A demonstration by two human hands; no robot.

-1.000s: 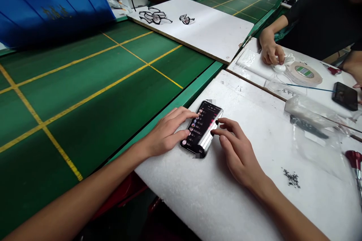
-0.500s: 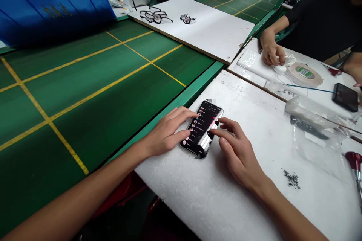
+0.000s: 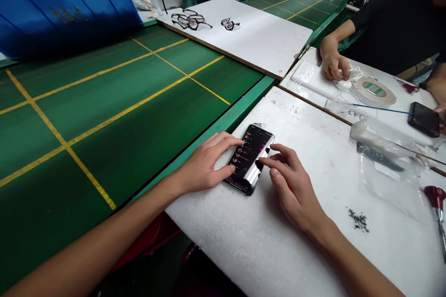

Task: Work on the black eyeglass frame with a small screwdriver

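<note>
A smartphone (image 3: 249,160) lies flat on the white worktop, its dark screen showing a list with small round pictures and a bright reflection at lower right. My left hand (image 3: 205,162) rests at its left edge, index fingertip and thumb apart and touching that side. From the right, my right hand (image 3: 291,178) hovers over the screen with fingers stretched out and apart, index fingertip at the screen's right part. Neither hand is closed around the phone. To the right of my right hand is a small pile of tiny black pieces (image 3: 358,220).
A green belt (image 3: 139,120) with yellow lines runs at left, a blue crate (image 3: 66,9) on it. Spectacle frames (image 3: 191,21) lie on a white board (image 3: 258,41). At right are plastic bags (image 3: 390,181), a red-handled screwdriver (image 3: 435,199), a tape roll (image 3: 374,90) and a co-worker's hand (image 3: 336,65).
The phone's screen looks dimmer and its list is altered. Yellow belt lines at the near left have shifted slightly right. The far co-worker's hands have lifted away from the white box.
</note>
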